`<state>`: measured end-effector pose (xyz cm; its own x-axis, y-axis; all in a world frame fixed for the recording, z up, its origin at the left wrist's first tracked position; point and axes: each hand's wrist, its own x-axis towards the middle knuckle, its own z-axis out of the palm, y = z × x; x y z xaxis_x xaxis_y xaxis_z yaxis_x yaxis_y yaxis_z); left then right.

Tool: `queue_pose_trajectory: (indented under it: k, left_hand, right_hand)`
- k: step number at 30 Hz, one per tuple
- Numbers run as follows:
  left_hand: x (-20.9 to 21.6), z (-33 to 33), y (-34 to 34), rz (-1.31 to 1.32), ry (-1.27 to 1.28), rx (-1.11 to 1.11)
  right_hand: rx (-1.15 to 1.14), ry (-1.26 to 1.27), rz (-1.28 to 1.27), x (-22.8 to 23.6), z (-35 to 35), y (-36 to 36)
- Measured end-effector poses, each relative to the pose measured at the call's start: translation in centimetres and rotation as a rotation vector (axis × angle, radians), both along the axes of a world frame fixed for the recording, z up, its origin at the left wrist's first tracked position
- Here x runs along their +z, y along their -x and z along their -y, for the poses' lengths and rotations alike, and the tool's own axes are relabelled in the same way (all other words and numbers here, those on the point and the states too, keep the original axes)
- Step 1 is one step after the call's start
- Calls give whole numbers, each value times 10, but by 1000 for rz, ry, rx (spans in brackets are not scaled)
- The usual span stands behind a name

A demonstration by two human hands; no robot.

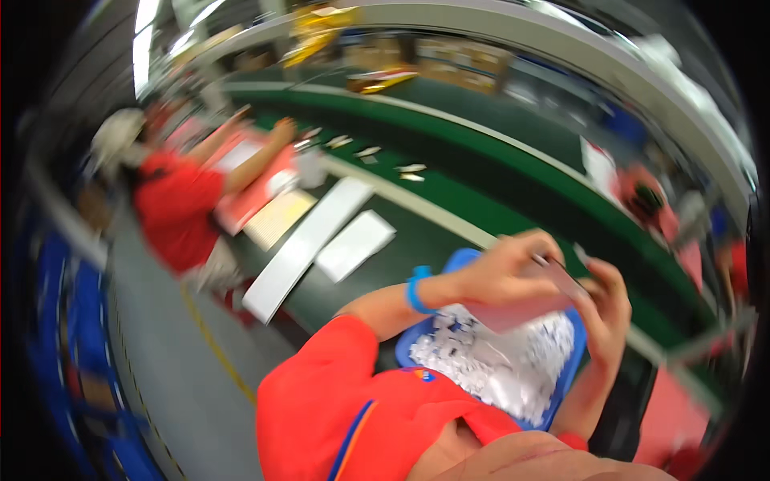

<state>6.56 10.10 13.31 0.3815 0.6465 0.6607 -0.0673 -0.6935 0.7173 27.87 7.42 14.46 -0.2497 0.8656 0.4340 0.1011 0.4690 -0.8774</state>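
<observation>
My left hand (509, 268), with a blue band (417, 290) at its wrist, is closed on one side of a thin, flat pinkish panel (513, 311). A dark edge shows along the panel's top. My right hand (605, 313) grips the other end with thumb and fingers. Motion blur hides the panel's exact kind. Both hands are raised over a blue plastic bin (405, 353). Inside the bin lie many small white pieces (449, 353) and what looks like a clear plastic bag (509, 389).
A long white board (309, 248) and a white rectangular piece (355, 245) lie on the dark green bench to the left. Beyond runs a green conveyor belt (473, 188) carrying several small pieces (411, 170). A co-worker in red (176, 200) works at the left; another person (642, 196) is across the belt.
</observation>
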Motion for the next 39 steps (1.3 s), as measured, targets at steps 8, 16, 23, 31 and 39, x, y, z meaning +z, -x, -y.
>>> queue_pose_trajectory:
  k: [8,16,23,31,39]
  left_hand:
    - [-3,-4,-17,52,182,165]
    - [0,-3,-17,74,111,-46]
    - [-6,-2,-13,102,272,76]
    - [-11,-7,-9,104,253,102]
    - [-6,-8,-11,43,248,16]
  right_hand:
    - [39,-72,-10,0,-14,-16]
    - [3,-100,-29,4,-3,-21]
    - [7,-131,11,3,-7,-15]
    - [18,-120,16,3,-7,-12]
    - [25,-149,55,1,-8,-14]
